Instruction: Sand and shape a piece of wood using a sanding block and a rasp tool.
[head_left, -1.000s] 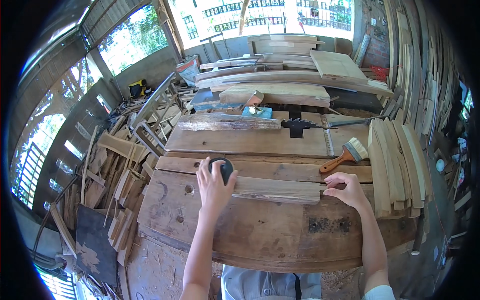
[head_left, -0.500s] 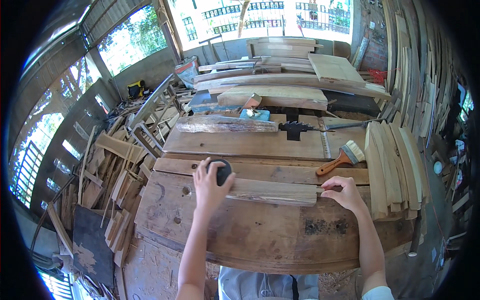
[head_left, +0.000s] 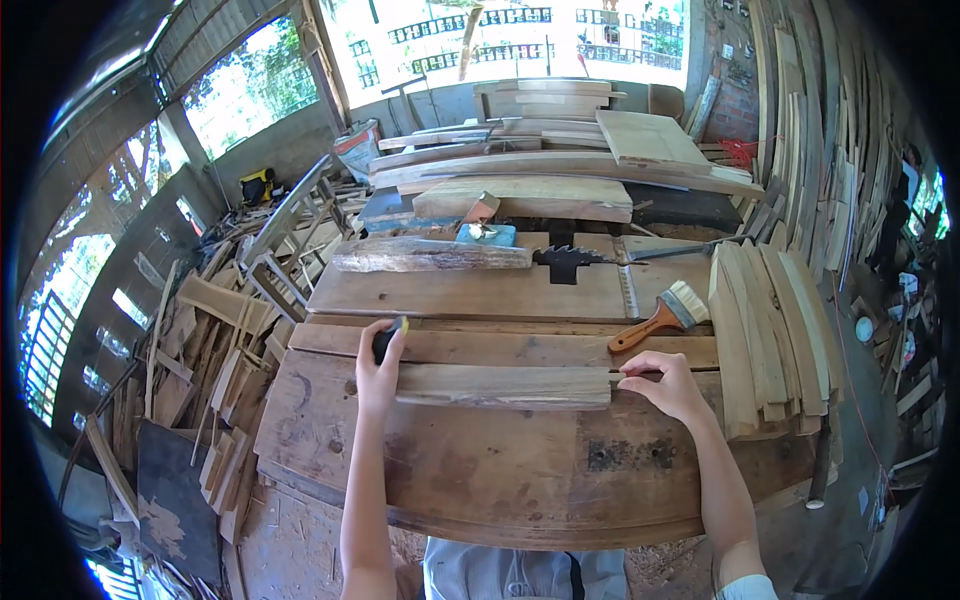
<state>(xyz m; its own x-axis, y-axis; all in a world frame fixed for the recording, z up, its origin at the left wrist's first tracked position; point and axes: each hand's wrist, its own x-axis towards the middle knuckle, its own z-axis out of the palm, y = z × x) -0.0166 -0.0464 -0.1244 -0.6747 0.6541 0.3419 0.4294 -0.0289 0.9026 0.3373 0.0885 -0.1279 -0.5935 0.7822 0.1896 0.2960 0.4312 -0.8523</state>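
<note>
Well beyond the left hand (head_left: 376, 382), a little to its left, stands a pale sack (head_left: 358, 152); its contents cannot be made out. The left hand itself is raised with the fingers up, clasping a dark rounded tool (head_left: 384, 345) with a yellow edge, its forearm reaching almost straight forward. Between the hands, a wooden board (head_left: 505, 386) lies flat on the workbench (head_left: 480, 480), its left end just beside the left hand; whether they touch is unclear. Farther forward of this gap sits a blue box or block (head_left: 486, 236) bearing a small pale lump. Just ahead of the right hand (head_left: 668, 388) lies a brush (head_left: 662, 316). That hand bends inward, thumb and forefinger pinching the board's narrow right end. To its right lie stacked slats (head_left: 768, 340).
</note>
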